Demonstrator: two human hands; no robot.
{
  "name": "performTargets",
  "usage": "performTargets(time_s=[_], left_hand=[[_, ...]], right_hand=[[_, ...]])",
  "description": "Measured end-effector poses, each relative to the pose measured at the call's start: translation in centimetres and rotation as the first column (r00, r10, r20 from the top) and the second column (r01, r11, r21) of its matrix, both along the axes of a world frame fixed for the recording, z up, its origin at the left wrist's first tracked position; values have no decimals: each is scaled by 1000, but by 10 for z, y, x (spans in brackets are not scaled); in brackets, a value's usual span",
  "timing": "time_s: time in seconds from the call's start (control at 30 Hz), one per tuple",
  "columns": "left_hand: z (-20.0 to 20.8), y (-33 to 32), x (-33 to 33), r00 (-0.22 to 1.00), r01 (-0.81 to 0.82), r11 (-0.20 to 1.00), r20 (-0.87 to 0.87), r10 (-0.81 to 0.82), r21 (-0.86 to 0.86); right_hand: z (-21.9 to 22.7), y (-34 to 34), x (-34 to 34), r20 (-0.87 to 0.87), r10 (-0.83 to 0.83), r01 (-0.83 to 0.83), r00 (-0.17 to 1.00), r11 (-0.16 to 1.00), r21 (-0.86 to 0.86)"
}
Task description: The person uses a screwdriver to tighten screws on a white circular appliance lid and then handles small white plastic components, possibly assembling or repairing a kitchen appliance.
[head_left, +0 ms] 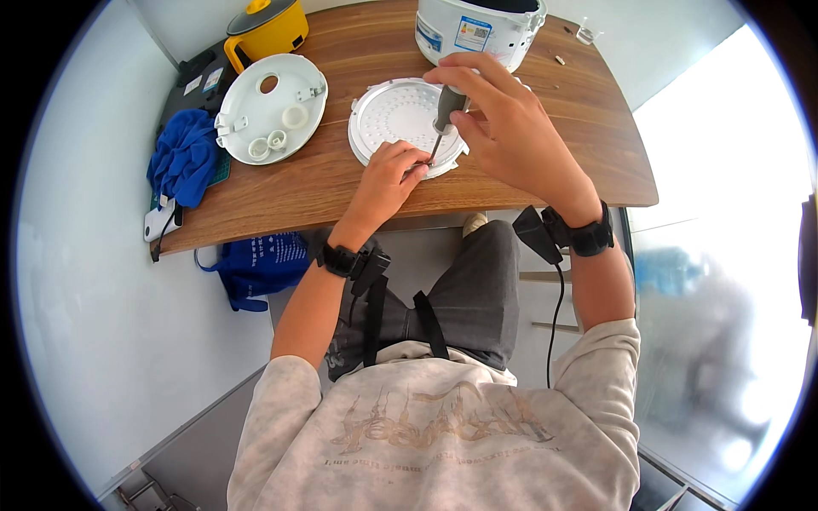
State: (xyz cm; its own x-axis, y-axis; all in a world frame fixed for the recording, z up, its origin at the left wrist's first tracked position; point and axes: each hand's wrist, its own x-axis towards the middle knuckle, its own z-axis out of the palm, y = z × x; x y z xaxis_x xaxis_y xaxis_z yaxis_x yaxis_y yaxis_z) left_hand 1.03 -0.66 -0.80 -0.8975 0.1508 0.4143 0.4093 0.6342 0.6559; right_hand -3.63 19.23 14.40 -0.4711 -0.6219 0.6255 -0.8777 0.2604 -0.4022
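Note:
A screwdriver (449, 109) with a grey handle stands nearly upright in my right hand (520, 132), its fingers wrapped round the handle from above. Its thin shaft points down to the near right edge of a round white plate (396, 111) dotted with small holes. My left hand (385, 180) reaches over the plate's near rim, with thumb and fingertips drawn together close beside the screwdriver tip. Whatever those fingertips hold is too small to tell. The tip's exact contact point is partly hidden by the fingers.
Behind the plate stands a white rice cooker body (434, 38). To the left lies a round white lid (294, 85) with loose ring-shaped parts on it. A yellow pot (277, 32), a blue cloth (183, 157) and a white device (162, 223) line the wooden table's (579, 145) left side.

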Motion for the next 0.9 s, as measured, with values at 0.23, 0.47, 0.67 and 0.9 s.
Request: performTargets(time_s=[0.23,0.47,0.67,0.9], left_hand=[[-1,0,-1,1000,0,1000,-26,0,-1],[0,1,0,999,-5,1000,-38,5,12],[0,2,0,999,-6,1000,-47,7,17],[-1,2,0,999,-15,1000,-29,15,19]], right_hand=[[4,-1,-7,5,41,-41,999,999,-1],[6,-7,-16,0,11,-11,1000,998,57],[2,-10,-23,-93,-27,33,995,998,60],[10,-6,-22,-61,-86,92,994,989,116]])
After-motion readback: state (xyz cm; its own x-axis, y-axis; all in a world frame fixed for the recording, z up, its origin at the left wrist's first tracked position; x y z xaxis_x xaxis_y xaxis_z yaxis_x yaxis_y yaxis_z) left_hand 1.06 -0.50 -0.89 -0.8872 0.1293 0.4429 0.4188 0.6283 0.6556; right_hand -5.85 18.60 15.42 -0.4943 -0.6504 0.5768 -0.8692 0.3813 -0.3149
